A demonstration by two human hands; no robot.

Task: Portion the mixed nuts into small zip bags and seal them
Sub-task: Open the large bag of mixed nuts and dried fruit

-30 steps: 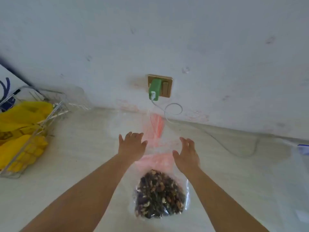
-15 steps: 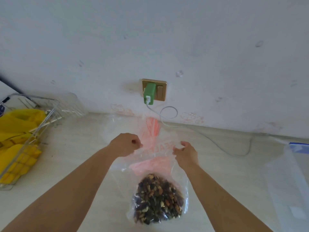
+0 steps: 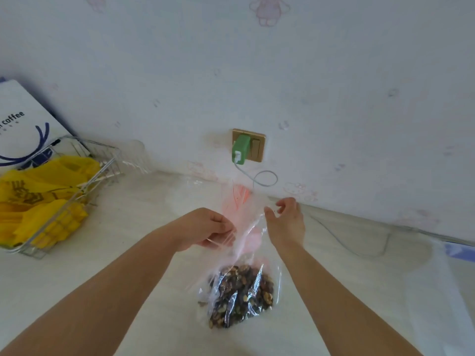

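Now both hands' fingers pinch clear bag (image 3: 250,227) top; mixed nuts (image 3: 241,294) at bottom.

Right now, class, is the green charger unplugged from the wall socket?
No: the green charger sits plugged into the brass-coloured wall socket, and its white cable loops down toward the counter.

L hand (image 3: 205,228) curled, pinching; R hand (image 3: 286,222) fingers bent, pinching; both forearms extended.
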